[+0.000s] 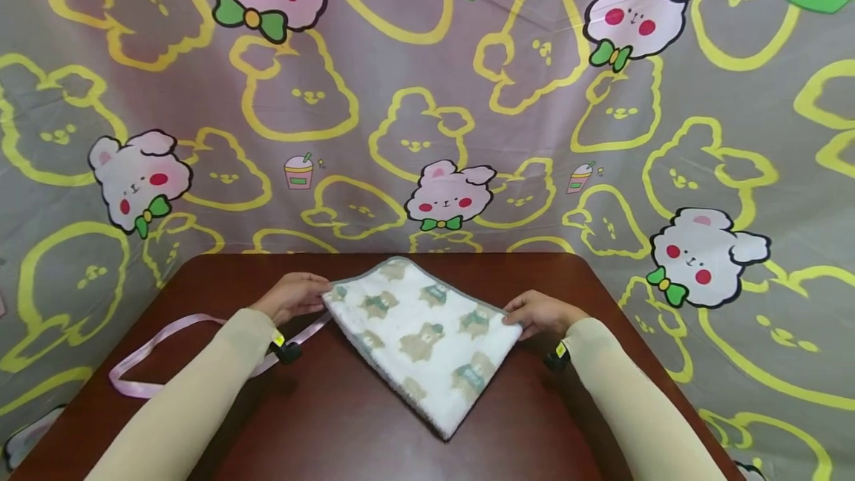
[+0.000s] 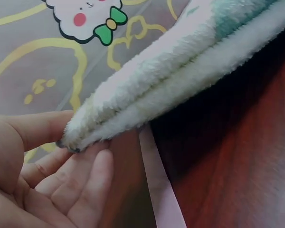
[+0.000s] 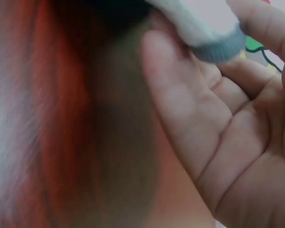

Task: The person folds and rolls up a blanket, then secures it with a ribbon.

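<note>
Fleecy cloth [image 1: 421,340]: white, printed with tan and green bears, stretched between both hands over the middle of the surface; one corner reaches toward the far edge, another points toward the near edge. Layers lie one upon the other, as the left wrist view shows from the side.
Grey edging [image 3: 218,47]: a trim bordering the cloth, seen close at the right-hand corner and along its far side.
Left hand [image 1: 297,297]: pinches the cloth's left corner between thumb and fingers; that corner is lifted off the surface, with dark shadow below.
Right hand [image 1: 542,312]: pinches the cloth's right corner, the other fingers beneath it.
Pink ribbon [image 1: 136,390]: loops near the left edge of the table, passes under the left forearm and runs on toward the cloth's left side, where it disappears below it.
Brown table [image 1: 347,436]: glossy reddish wood, with rounded far corners.
Sleeves [image 1: 194,392]: pale cream, covering both forearms, which come in from the near edge.
Black devices [image 1: 289,352]: one at each wrist, each with a yellow label.
Backdrop [image 1: 414,65]: grey fabric behind the far edge, with yellow outlines, white bunny heads in green bows, and drink cups.
</note>
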Available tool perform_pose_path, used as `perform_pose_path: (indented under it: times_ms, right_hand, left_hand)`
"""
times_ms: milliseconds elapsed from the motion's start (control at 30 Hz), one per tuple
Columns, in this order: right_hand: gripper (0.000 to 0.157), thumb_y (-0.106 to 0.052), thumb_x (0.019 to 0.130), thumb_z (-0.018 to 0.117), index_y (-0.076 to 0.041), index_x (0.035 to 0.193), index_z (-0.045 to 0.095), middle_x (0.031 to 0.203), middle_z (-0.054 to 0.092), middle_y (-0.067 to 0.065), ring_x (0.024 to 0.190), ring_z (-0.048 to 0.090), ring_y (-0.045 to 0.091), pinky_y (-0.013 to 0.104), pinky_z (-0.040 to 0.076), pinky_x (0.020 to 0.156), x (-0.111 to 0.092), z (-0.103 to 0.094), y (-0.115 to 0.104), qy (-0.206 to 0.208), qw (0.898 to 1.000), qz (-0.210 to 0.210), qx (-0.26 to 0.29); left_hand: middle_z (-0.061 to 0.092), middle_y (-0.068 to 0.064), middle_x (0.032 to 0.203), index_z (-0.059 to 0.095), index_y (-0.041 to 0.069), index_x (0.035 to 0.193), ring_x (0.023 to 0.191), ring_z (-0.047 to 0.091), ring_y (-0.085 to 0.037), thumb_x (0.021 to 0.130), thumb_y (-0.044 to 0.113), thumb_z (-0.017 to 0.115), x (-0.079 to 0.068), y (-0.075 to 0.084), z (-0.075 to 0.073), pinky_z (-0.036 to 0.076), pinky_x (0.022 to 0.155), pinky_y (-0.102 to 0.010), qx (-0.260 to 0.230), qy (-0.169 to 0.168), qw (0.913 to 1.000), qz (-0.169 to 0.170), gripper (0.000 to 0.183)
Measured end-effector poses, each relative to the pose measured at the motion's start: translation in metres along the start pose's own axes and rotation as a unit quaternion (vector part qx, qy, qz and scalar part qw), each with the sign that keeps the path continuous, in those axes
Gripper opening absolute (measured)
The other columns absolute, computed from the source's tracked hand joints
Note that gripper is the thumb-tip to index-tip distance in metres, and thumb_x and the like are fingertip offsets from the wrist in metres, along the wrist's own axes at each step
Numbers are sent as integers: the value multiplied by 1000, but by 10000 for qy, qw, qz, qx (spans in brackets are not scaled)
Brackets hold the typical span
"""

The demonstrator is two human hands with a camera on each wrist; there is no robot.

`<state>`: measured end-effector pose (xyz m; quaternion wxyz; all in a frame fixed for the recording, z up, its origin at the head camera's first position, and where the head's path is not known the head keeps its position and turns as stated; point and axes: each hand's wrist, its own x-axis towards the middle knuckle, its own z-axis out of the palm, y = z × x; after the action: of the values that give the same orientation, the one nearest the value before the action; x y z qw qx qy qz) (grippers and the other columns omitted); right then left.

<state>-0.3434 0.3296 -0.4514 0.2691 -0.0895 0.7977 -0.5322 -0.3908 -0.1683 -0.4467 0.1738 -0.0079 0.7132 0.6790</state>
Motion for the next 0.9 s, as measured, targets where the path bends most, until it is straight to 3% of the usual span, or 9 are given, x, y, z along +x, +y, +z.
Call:
perform_pose_path:
  times_ms: [300,567,700,900]
  right_hand:
    - [25,-22,76,70,0,87,66,71,60,8,62,57,19,45,50,61,-18,9,16,-639,9961,79,-596]
    - [22,-22,72,73,-2,74,62,62,55,3,56,54,17,38,51,56,-26,25,14,-1085,9891,301,-947]
    - [21,-21,71,74,-5,71,61,61,56,2,54,56,16,36,50,54,-29,35,13,-1393,9839,416,-1037]
    - [22,-25,73,73,-5,77,66,68,65,15,61,63,26,38,51,54,-31,49,15,-1809,9752,508,-1172]
  left_hand:
    - [60,-4,88,52,-2,112,75,60,-16,82,18,65,31,11,19,42,85,-44,243,69,9996,103,39]
    - [58,-4,84,51,-2,112,69,58,-15,84,13,62,61,13,34,49,70,-34,230,184,9994,186,34]
    - [55,-7,96,51,-1,114,76,56,-17,86,15,60,70,9,41,48,72,-34,366,262,9989,133,34]
    - [47,-10,114,46,4,124,83,53,-18,91,20,51,72,3,48,45,77,-37,386,195,9991,-9,37]
